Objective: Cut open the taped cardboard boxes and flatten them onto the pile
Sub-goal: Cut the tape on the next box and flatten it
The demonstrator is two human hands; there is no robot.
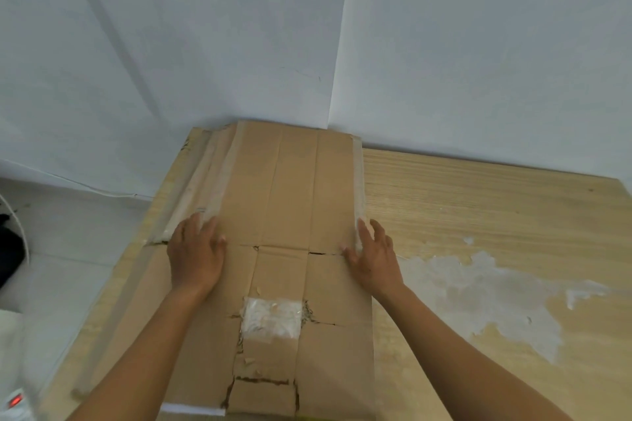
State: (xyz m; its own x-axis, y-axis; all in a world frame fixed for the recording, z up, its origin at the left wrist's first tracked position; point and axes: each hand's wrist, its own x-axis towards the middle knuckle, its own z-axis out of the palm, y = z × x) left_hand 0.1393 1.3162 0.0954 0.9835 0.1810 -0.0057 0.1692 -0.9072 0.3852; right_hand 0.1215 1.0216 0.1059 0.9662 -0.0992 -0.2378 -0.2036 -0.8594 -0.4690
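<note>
A flattened brown cardboard box [290,195] lies on top of a pile of flattened boxes [191,188] on the wooden table's left part, reaching back to the wall corner. Clear tape runs along its edges, and a torn tape patch [272,318] sits near its middle. My left hand [196,249] lies palm down, fingers straight, on the box's left side. Along the box's right edge rests my right hand [372,256], fingers straight, touching the taped rim. Neither hand holds anything. No cutting tool is in view.
The wooden table [478,215] stretches to the right, with a worn whitish patch [485,297] on its surface. White walls [478,44] meet in a corner behind the pile. Left of the table are a pale tiled floor [68,249], a dark object [10,249] and a white device with a red light [15,400].
</note>
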